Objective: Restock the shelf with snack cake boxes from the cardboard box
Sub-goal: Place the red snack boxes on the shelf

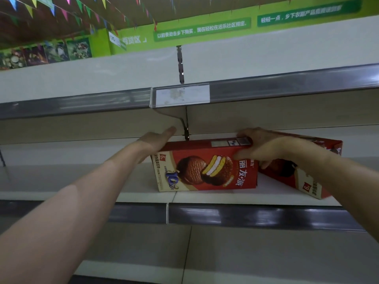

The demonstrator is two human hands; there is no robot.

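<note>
Gently square the red cardboard snack cake box (205, 167) — right hand (264, 147) clamped on its corner, flat-fingered left hand (155, 141) steadying.

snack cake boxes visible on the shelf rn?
2. One snack cake box stands between both hands at mid-shelf; a second snack cake box sits tilted to its right, partly hidden by the right forearm. More may be hidden.

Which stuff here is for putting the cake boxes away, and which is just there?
For the job:
front snack cake box, held by left hand and right hand
second snack cake box, beside it
middle shelf

Just there:
blank price tag holder
green wall banner
coloured bunting
</note>
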